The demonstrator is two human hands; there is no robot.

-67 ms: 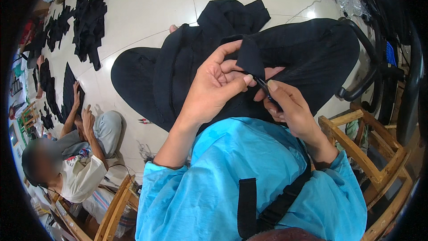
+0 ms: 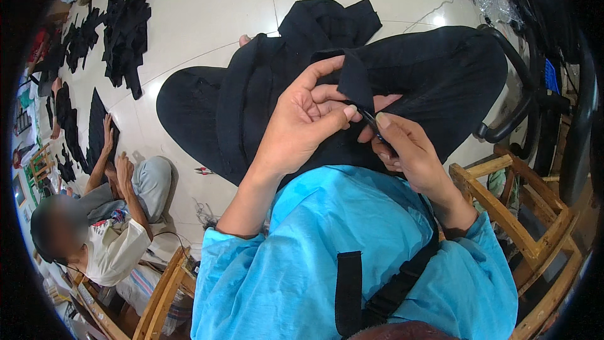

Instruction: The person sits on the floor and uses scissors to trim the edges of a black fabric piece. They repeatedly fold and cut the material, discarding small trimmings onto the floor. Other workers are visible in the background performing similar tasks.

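Between the lap's [image 2: 440,66] side edges, hands close together: pinching black cloth [image 2: 356,80] in the left hand [image 2: 301,115], clasping a dark tool [image 2: 372,124] in the right hand [image 2: 412,146]! Likely light, floppy cloth, best taken by its edge.

My left forearm [image 2: 246,203] reaches far and rightward, my left hand [image 2: 299,116] half curled, index finger [image 2: 319,70] arched farthest, thumb [image 2: 333,122] pointing right. My right forearm [image 2: 458,211] slants far and leftward, my right hand [image 2: 412,148] closed in a pinch, its thumb near the left one.
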